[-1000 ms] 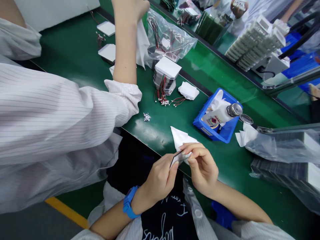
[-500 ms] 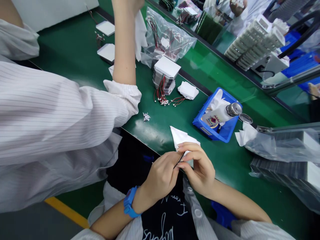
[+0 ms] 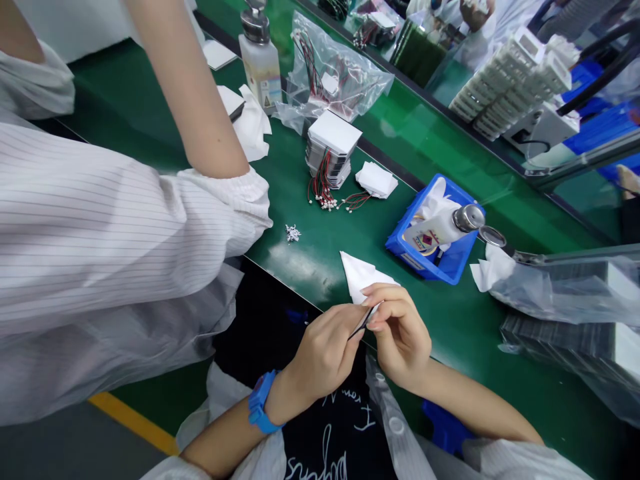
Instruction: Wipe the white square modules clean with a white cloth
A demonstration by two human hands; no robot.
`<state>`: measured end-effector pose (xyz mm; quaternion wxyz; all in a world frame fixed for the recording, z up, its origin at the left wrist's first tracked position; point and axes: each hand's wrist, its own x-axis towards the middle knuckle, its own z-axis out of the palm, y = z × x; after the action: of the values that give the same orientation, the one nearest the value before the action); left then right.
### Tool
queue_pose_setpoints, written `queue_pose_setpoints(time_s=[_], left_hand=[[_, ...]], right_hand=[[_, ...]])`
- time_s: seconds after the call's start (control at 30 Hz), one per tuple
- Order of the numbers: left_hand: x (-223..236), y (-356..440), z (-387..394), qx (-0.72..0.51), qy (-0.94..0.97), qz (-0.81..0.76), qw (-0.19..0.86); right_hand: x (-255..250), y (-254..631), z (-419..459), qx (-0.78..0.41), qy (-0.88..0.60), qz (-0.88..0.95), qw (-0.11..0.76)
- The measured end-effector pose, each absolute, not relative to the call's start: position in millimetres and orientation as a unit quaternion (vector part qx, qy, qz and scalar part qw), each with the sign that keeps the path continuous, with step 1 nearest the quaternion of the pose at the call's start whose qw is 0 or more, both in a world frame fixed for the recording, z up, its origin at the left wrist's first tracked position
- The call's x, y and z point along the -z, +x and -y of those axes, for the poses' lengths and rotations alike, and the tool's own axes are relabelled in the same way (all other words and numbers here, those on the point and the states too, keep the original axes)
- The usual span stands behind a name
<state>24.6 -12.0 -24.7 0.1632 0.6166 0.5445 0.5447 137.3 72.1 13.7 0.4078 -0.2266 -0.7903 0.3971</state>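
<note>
Close to the bench's near edge, my left hand (image 3: pixel 324 348), with a blue watch at its wrist, pinches a thin flat panel with a dark edge (image 3: pixel 361 325). The fingertips of my right hand (image 3: pixel 401 340) are closed on the same panel from the other side. It is seen nearly edge-on, and my fingers cover much of it. Just beyond my hands a folded white cloth (image 3: pixel 359 272) lies on the green bench (image 3: pixel 320 233). A small heap of white bits (image 3: pixel 293 233) sits further left.
A panel stack (image 3: pixel 333 143) with red and black wires stands beyond, beside loose panels (image 3: pixel 377 180). A blue bin (image 3: pixel 425 263) holds a bottle (image 3: pixel 435 230). Wrapped sheets (image 3: pixel 560 340) lie right. A co-worker's arm (image 3: pixel 200 100) reaches across at left, near another bottle (image 3: pixel 263 73).
The co-worker's arm has swung left, uncovering a bottle and a white cloth. In my hands the panel has tilted slightly, and my right fingers have shifted a little along it.
</note>
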Motion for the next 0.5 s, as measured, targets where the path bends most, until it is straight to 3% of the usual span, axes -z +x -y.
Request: queue_pose_setpoints(time_s=[0.5], left_hand=[[19.1,18.5,12.4,-0.575,0.599,-0.523,0.192]], right_hand=[[-8.7,141.2,-78.5,-0.344,-0.167,0.822,0.422]])
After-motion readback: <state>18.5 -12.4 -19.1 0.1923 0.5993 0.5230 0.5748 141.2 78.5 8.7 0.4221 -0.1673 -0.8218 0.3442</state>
